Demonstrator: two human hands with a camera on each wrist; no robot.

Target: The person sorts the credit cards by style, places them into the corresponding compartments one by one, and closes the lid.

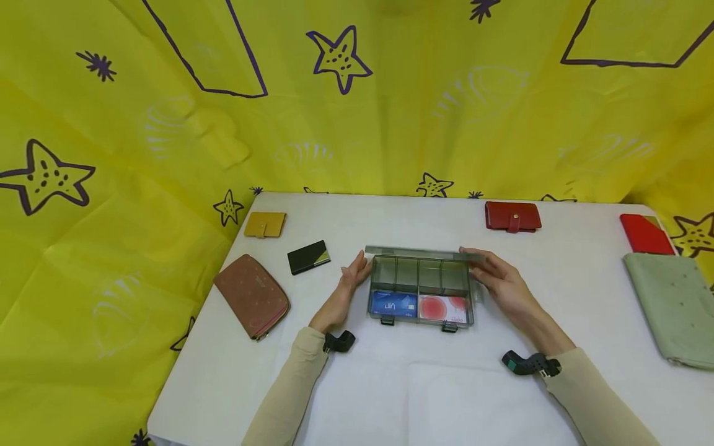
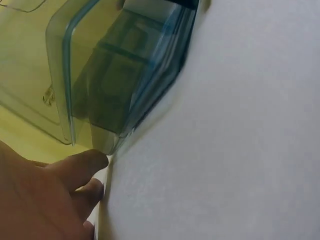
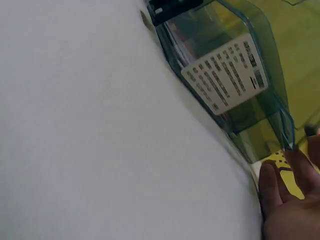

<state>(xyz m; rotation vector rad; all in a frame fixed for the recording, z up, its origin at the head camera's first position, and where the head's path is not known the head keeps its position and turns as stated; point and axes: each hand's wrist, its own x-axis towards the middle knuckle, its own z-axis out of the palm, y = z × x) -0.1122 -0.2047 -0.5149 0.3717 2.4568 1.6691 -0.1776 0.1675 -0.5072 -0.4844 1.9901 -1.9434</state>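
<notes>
The white surface (image 1: 424,396) in front of me carries everything, with a yellow star-printed cloth (image 1: 111,186) hung behind it. To my right lie a grey-green fabric pouch (image 1: 672,306) and a red case (image 1: 644,233); to my left a brown purse (image 1: 252,296), a black card case (image 1: 308,256) and a yellow wallet (image 1: 265,224); a red wallet (image 1: 512,216) sits at the far edge. In the middle stands the clear compartment box (image 1: 421,290), lid up, with a blue card (image 1: 393,303) and a red-and-white card (image 1: 442,308) in its near section.

My left hand (image 1: 344,291) rests against the box's left end, fingers straight and apart, clamped on nothing. My right hand (image 1: 496,279) reaches along the right end, fingertips at the lid's corner; fingers look relaxed rather than closed round it.

I judge the main risk to be the light box sliding or tipping if one hand pushes harder than the other, spilling the cards. The lid could also drop onto my fingertips if my right hand slips off its corner.
</notes>
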